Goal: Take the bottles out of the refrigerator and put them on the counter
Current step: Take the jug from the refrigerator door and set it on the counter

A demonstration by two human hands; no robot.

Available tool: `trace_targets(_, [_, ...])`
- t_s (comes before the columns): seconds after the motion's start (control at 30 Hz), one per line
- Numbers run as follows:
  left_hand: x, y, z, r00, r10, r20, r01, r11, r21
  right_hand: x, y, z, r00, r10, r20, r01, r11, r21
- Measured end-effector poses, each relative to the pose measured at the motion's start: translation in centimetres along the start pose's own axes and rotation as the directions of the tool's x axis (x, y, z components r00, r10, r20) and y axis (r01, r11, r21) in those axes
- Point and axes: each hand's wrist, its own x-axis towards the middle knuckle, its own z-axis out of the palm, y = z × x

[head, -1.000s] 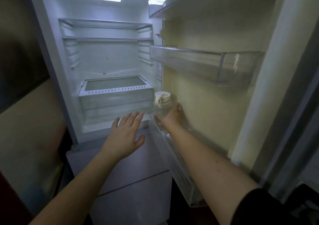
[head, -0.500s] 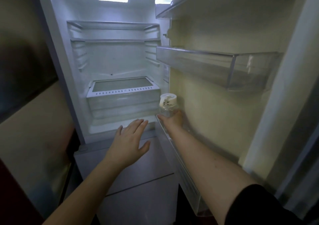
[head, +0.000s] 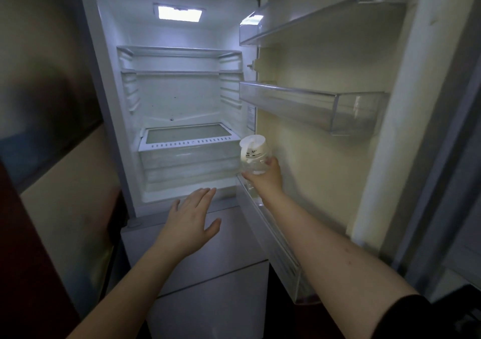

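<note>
The refrigerator stands open with its light on. A clear bottle with a white cap and label is above the lowest door bin, tilted a little to the left. My right hand grips it around its lower body from behind. My left hand hovers flat, fingers straight, in front of the fridge's lower edge, holding nothing. The bottle's bottom is hidden by my fingers.
The door stands open on the right with two more clear bins above. Inside are bare glass shelves and a crisper drawer. A closed freezer door is below. A dark wall panel lies left.
My right hand closed round the bottle and lifted it up out of the lowest door bin, tilting it. My left hand stayed flat in front of the fridge.
</note>
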Motion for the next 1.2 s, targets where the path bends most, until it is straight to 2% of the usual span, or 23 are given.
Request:
trace_targets(0.43, [-3.5,3.3,-4.5,0.993,0.084,-0.081,-0.085,0.996,-0.009,-7.7,-5.3,-3.9,0.988,-0.157,-0.01,0.157,0.986,0.063])
trace_targets(0.63, [-5.3,3.7,-5.4,0.989,0.121,-0.087,-0.125,0.992,-0.033,-12.2,-6.1,-5.2,0.977,-0.207,0.057,0.2,0.974,0.106])
trace_targets(0.8, [-6.8,3.8,-5.8,0.988,0.115,-0.099,-0.124,0.988,-0.089,-15.1,-5.7,-6.0,0.977,-0.193,0.091,0.184,0.978,0.1])
trace_targets(1.2, [-12.1,5.0,-6.6,0.997,0.028,-0.077,-0.03,0.999,-0.019,-20.2,-6.0,-8.8,0.961,-0.219,0.171,0.182,0.961,0.209])
